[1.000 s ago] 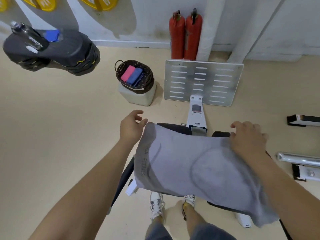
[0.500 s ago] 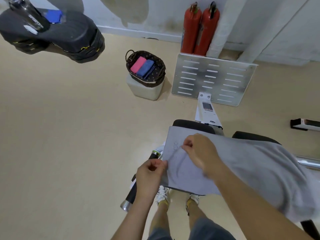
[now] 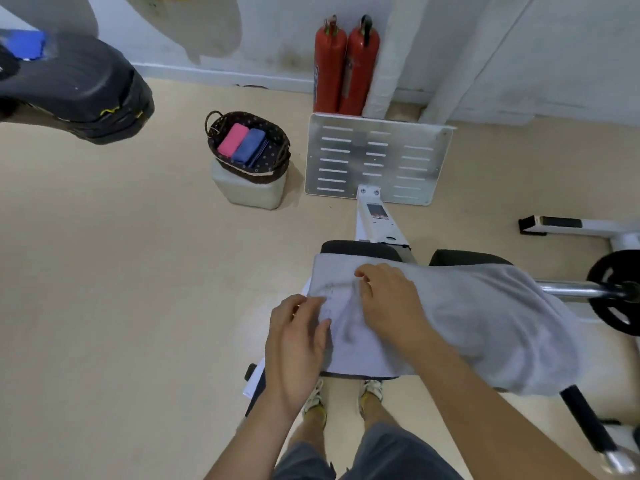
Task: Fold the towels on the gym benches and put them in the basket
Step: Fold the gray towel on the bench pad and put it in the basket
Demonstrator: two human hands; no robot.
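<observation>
Grey cloth fills the middle of the view: a pale grey towel (image 3: pixel 467 323) lies draped across a black padded gym bench (image 3: pixel 360 249). It covers most of the pad, so only two dark rounded edges show beyond it, and its right end sags over the side. Faint lettering near its left edge is too blurred to read.

The right hand (image 3: pixel 391 303) rests on top of the towel near that left end, fingers bent down and pinching up a small ridge of fabric. The left hand (image 3: pixel 298 337) sits at the towel's left edge with fingers and thumb close together against the cloth. Motion blur there hides whether it grips the edge or only touches it.

Well apart from the bench, on the floor beyond and to the left, a dark woven oval basket (image 3: pixel 277 169) stands on a white block (image 3: pixel 249 192). Inside lie a folded pink towel (image 3: pixel 230 139) and a folded blue towel (image 3: pixel 248 146), side by side and touching. A darker piece next to the blue one is hard to make out.

At the upper left a second black padded bench (image 3: pixel 79 84) is cut off by the frame, with a bright blue cloth (image 3: pixel 26 45) on it, also cropped and blurred. A slotted silver metal plate (image 3: pixel 377 157) hides the bases of two red fire extinguishers (image 3: pixel 329 64) at the wall. A black weight plate (image 3: pixel 620 292) is cropped at the right edge.
</observation>
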